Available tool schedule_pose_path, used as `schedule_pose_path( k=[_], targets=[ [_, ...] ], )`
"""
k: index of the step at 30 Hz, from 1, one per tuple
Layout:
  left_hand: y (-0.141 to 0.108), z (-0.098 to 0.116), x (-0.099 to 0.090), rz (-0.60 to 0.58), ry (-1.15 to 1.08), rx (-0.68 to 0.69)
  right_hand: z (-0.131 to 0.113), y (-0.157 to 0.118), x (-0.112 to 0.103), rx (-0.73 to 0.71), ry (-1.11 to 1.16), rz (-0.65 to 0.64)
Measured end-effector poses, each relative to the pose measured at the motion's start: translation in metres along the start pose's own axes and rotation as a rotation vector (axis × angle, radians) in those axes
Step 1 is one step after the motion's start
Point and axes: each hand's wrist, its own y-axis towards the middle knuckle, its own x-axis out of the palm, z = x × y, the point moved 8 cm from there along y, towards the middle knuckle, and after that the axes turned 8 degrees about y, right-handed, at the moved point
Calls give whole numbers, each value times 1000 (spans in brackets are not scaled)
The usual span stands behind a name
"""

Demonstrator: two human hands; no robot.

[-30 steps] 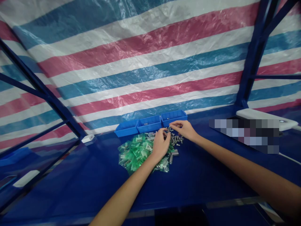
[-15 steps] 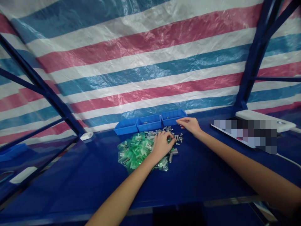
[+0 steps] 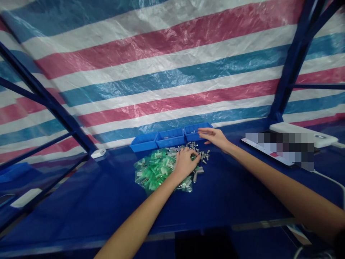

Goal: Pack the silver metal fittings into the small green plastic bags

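Observation:
My left hand [image 3: 185, 162] rests over the pile's right side, fingers curled and thumb and forefinger tips together; whatever they pinch is hidden. Under and left of it lies a heap of green-and-clear plastic packets [image 3: 153, 171] with small parts inside. Loose metal screws [image 3: 206, 157] are scattered just beyond and to the right of that hand. A few grey metal cylinders [image 3: 195, 177] lie nearer to me. Over the front edge of the right blue bin [image 3: 191, 135] hangs my right hand [image 3: 215, 137], its fingers apart and holding nothing visible. Small pieces show inside this bin.
Left of that bin stand the middle blue bin [image 3: 171, 143] and the left blue bin [image 3: 144, 145]. A white adapter [image 3: 98, 153] sits at the blue table's [image 3: 215, 201] back left. On the right lie a partly blurred tablet [image 3: 265, 149] and a white device [image 3: 327, 139] with a cable.
My right hand has shifted slightly left and up over the right bin, and its pinched fingers have spread. My left hand stays on the pile. The view has tilted slightly.

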Motion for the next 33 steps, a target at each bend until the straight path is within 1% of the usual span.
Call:
schedule_pose_path(
  k=[3, 5, 8, 11, 15, 21, 25, 33],
  targets=[
    [2, -4, -9, 102, -124, -36, 3, -8, 14, 28, -152, -79],
    [2, -8, -17, 186, -219, -62, 3, -14, 26, 43, -185, -143],
    [1, -12, -28, 291, -331, -88, 3, -22, 43, 68, -143, -234],
    [-1, -15, -34, 347, -399, -109, 3, -28, 54, 102, -49, -257],
    [-3, -15, -38, 384, -439, -111, 4, -31, 59, 128, 52, -235],
    [-3, -14, -43, 426, -458, -108, 5, -31, 55, 152, 70, -154],
    [-4, -14, -43, 428, -449, -123, 5, -31, 56, 144, 103, -168],
    [-7, -10, -44, 414, -433, -134, 3, -32, 56, 179, 85, -129]
  ],
)
